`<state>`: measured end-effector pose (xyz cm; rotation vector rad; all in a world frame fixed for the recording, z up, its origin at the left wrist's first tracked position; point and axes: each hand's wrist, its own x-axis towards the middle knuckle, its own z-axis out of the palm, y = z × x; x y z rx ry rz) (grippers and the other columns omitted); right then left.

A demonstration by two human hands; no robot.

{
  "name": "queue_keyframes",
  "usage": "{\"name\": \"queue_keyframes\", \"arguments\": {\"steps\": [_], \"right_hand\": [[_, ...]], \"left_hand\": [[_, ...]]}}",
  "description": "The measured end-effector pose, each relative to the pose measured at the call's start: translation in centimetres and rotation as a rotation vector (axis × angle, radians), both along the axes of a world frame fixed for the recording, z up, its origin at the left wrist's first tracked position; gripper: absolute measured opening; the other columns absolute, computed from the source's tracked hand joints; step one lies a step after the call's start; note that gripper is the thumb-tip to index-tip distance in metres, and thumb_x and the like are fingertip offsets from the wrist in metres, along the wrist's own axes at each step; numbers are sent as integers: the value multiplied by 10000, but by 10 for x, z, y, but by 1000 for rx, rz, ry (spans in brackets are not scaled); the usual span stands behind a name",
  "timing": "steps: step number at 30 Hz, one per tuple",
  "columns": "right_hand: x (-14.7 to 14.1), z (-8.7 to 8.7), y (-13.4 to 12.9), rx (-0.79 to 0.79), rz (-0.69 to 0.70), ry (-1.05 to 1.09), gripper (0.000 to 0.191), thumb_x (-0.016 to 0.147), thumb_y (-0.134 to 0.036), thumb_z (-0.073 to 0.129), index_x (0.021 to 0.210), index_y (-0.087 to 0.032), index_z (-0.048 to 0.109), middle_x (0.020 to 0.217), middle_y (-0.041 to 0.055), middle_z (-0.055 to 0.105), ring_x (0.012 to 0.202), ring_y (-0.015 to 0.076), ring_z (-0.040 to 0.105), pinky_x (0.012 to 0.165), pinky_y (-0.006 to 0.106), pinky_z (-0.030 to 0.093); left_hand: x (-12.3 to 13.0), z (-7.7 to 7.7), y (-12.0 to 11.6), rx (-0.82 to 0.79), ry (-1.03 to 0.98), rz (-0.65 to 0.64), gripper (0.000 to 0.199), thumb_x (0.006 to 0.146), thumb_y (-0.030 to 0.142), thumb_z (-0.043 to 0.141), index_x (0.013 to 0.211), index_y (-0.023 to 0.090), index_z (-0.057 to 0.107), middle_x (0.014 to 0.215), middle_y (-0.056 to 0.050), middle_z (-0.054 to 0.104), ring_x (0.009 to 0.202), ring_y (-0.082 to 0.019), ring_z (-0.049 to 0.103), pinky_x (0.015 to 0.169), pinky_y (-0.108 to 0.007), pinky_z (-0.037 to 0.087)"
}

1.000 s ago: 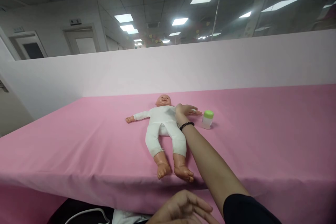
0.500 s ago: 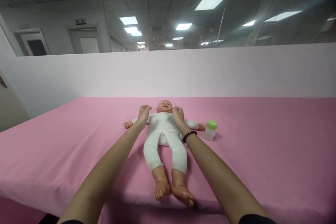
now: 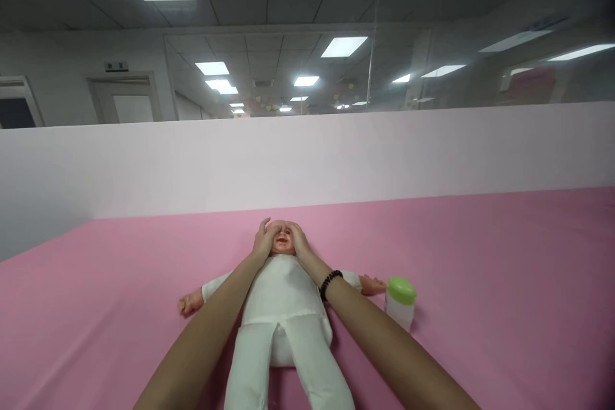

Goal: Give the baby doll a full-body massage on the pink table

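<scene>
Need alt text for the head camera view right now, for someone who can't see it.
Both hands, left hand and right hand, cup the sides of the head of a baby doll in a white suit, lying face up on a pink table cover. A small bottle with a green cap stands by the doll's outstretched arm, at the right.

Both hands (image 3: 281,240) cupping doll's head (image 3: 281,238)

**Pink table and what lies on it**

A table (image 3: 504,256) covered with a pink cloth fills the lower part of the view. On it lies a baby doll (image 3: 283,307) in white clothes, on its back. Just beside the doll's outstretched arm stands a small bottle (image 3: 400,303) with a green cap.
</scene>
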<state>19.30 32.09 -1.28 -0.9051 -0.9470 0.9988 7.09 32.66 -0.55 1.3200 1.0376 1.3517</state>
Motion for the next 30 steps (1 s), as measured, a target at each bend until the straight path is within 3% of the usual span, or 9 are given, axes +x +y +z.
{"name": "queue_keyframes", "arguments": {"steps": [4, 8, 15, 23, 30], "right_hand": [[-1, -12, 10, 25, 93, 160, 478, 640, -409, 716, 1087, -250, 661, 1163, 22, 686, 1109, 230, 630, 958, 332, 515], [2, -14, 5, 1, 164, 152, 585, 630, -344, 755, 1196, -279, 627, 1266, 24, 644, 1157, 246, 618, 984, 358, 516], [5, -12, 0, -9, 171, 198, 500, 662, -352, 652, 1157, -274, 653, 1232, 20, 665, 1216, 255, 594, 1063, 396, 479], [4, -10, -3, -44, 175, 105, 571, 664, -379, 743, 1213, -299, 607, 1224, 20, 651, 1143, 249, 624, 980, 383, 527], [5, -16, 6, 1, 138, 164, 459, 655, -369, 681, 1103, -275, 646, 1195, 9, 652, 1203, 238, 586, 1058, 371, 471]], "left_hand": [[-3, -17, 24, 35, -62, -62, 582, 737, 431, 759, 1258, 229, 597, 1270, -119, 659, 1160, -270, 642, 1002, -372, 486], [-8, -19, 21, 23, -120, -87, 572, 762, 393, 748, 1289, 232, 595, 1303, -118, 642, 1188, -275, 627, 1020, -380, 484], [-4, -17, 17, -6, -166, -66, 454, 846, 375, 581, 1272, 218, 595, 1347, -98, 617, 1248, -262, 581, 1047, -368, 463], [-6, -14, 10, -7, -128, -104, 596, 758, 402, 751, 1300, 242, 562, 1305, -117, 620, 1165, -271, 627, 994, -380, 504], [-4, -14, 15, -32, -146, -68, 510, 800, 398, 646, 1271, 216, 579, 1226, -110, 648, 1127, -261, 639, 1007, -399, 496]]}}
